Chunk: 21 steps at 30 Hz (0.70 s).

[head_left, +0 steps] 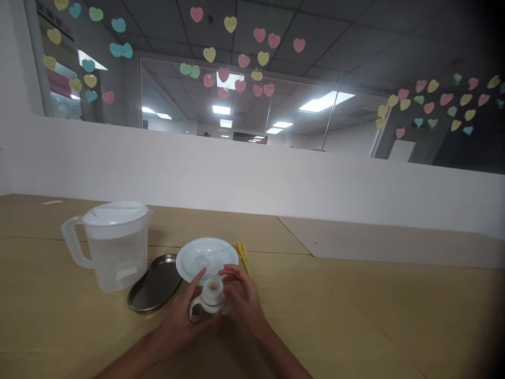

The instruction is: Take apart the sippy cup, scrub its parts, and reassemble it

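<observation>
A baby bottle (213, 298) with a white collar, a side handle and a clear nipple stands upright close in front of me. Around its left side, by the handle, my left hand (185, 310) is closed, one finger reaching up toward the top. My right hand (244, 300) curls about the right side, its fingertips bent near the nipple. The lower body of the bottle is mostly hidden by my hands. Just behind it sits a white plate (189, 255) with a small clear piece (202, 261) and a thin stick-like item on it.
A lidded translucent pitcher (116, 252) stands at the left. Beside it lies a kidney-shaped metal tray (158, 284). Yellow-handled scissors (242, 250) rest at the plate's right edge. A small flat beige piece (52, 202) lies far left, before the white wall (221, 176).
</observation>
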{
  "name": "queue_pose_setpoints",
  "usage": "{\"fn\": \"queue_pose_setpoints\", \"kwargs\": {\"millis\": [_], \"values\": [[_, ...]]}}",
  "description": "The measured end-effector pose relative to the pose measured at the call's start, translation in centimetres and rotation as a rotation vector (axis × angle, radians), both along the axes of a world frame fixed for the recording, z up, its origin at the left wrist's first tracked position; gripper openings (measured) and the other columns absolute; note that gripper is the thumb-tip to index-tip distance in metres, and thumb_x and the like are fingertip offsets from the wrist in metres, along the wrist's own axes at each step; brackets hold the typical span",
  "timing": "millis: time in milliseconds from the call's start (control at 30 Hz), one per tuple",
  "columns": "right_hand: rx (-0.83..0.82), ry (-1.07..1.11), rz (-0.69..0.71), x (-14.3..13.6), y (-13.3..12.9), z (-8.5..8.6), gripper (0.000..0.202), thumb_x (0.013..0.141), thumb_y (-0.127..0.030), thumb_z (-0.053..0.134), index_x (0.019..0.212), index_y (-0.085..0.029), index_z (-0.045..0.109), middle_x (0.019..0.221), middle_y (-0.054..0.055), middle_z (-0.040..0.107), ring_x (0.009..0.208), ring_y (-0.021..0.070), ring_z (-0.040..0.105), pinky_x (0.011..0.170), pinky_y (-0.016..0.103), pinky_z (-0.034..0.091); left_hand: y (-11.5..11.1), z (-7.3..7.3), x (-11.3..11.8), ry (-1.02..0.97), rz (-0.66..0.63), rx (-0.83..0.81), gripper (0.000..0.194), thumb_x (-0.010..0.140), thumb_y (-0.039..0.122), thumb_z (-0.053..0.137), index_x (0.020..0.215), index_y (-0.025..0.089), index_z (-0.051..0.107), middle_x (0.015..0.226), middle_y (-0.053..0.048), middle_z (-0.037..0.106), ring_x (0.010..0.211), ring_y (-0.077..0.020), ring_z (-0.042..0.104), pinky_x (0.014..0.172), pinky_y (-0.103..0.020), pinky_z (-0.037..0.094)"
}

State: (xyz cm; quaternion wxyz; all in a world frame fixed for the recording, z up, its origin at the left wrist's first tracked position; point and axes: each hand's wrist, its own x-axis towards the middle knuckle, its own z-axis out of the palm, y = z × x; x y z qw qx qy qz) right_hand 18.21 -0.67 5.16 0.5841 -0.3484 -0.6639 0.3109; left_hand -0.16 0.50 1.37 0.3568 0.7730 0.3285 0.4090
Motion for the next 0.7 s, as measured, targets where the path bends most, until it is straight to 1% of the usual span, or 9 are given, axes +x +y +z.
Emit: {"fn": "queue_pose_setpoints", "kwargs": {"millis": [100,133,200,300,400,467,533,633,700], "values": [[0.029,-0.166,0.015,-0.3,-0.6,0.1,0.062,0.064,-0.04,0.077,0.118,-0.021,0.051,0.112,0.008,0.059,0.099,0.0219,0.054,0.09,0.036,0.042,0.1,-0.2,0.0,0.009,0.01,-0.01,0.092,0.074,0.037,0.066,0.145,0.023,0.01,0.126,-0.008,0.057,0.112,-0.0238,0.056,0.095,-0.034,0.044],[0.022,-0.196,0.01,-0.2,-0.5,0.1,0.065,0.063,-0.039,0.078,0.119,-0.021,0.05,0.115,0.008,0.057,0.101,0.0224,0.053,0.091,0.037,0.041,0.2,-0.2,0.0,0.011,0.015,-0.009,0.091,0.074,0.038,0.066,0.145,0.023,0.01,0.126,-0.008,0.057,0.112,-0.0244,0.056,0.095,-0.035,0.044],[0.011,-0.221,0.028,0.2,-0.2,0.0,0.06,0.069,-0.038,0.073,0.122,-0.022,0.048,0.119,0.008,0.055,0.106,0.0225,0.051,0.094,0.038,0.038,0.3,-0.4,-0.1,0.012,0.017,0.004,0.092,0.074,0.04,0.065,0.145,0.021,0.01,0.125,-0.01,0.057,0.113,-0.0256,0.055,0.096,-0.038,0.043],[0.038,-0.162,0.065,0.9,0.4,-0.2,0.047,0.08,-0.04,0.061,0.122,-0.022,0.048,0.118,0.008,0.057,0.108,0.022,0.051,0.096,0.038,0.036,0.5,-0.7,-0.2,0.029,0.016,0.034,0.093,0.074,0.042,0.066,0.145,0.02,0.009,0.126,-0.011,0.056,0.115,-0.0258,0.054,0.098,-0.038,0.042],[0.014,-0.074,0.068,1.2,0.5,-0.3,0.041,0.085,-0.046,0.051,0.118,-0.021,0.052,0.112,0.009,0.06,0.106,0.0219,0.053,0.094,0.037,0.039,0.5,-0.8,-0.3,0.034,0.019,0.062,0.092,0.073,0.04,0.067,0.144,0.02,0.013,0.13,-0.012,0.053,0.12,-0.0267,0.05,0.099,-0.037,0.042],[-0.018,-0.076,0.088,1.0,0.2,-0.3,0.04,0.088,-0.048,0.046,0.119,-0.021,0.052,0.111,0.009,0.06,0.106,0.0214,0.054,0.093,0.036,0.04,0.5,-0.8,-0.3,0.023,0.021,0.07,0.091,0.073,0.04,0.067,0.144,0.02,0.015,0.131,-0.012,0.052,0.12,-0.0277,0.05,0.098,-0.038,0.043],[-0.007,-0.144,0.108,0.6,-0.2,-0.2,0.042,0.087,-0.048,0.05,0.121,-0.022,0.052,0.113,0.009,0.059,0.107,0.0214,0.054,0.093,0.036,0.041,0.3,-0.6,-0.2,0.018,0.015,0.065,0.09,0.073,0.038,0.067,0.145,0.02,0.015,0.131,-0.012,0.052,0.117,-0.0274,0.052,0.096,-0.038,0.044],[0.094,-0.279,0.12,0.0,-0.7,0.0,0.05,0.077,-0.045,0.065,0.119,-0.021,0.053,0.114,0.008,0.059,0.105,0.0232,0.054,0.091,0.036,0.042,0.2,-0.5,-0.1,0.029,0.027,0.06,0.085,0.076,0.037,0.063,0.145,0.021,0.015,0.129,-0.012,0.053,0.112,-0.0253,0.055,0.095,-0.038,0.044],[0.162,-0.328,0.103,-0.3,-0.8,0.2,0.049,0.072,-0.043,0.071,0.113,-0.02,0.057,0.109,0.007,0.061,0.1,0.0236,0.056,0.088,0.036,0.043,0.1,-0.4,-0.1,0.039,0.041,0.062,0.083,0.078,0.036,0.062,0.144,0.022,0.015,0.129,-0.011,0.054,0.111,-0.0245,0.056,0.096,-0.039,0.044]]}}
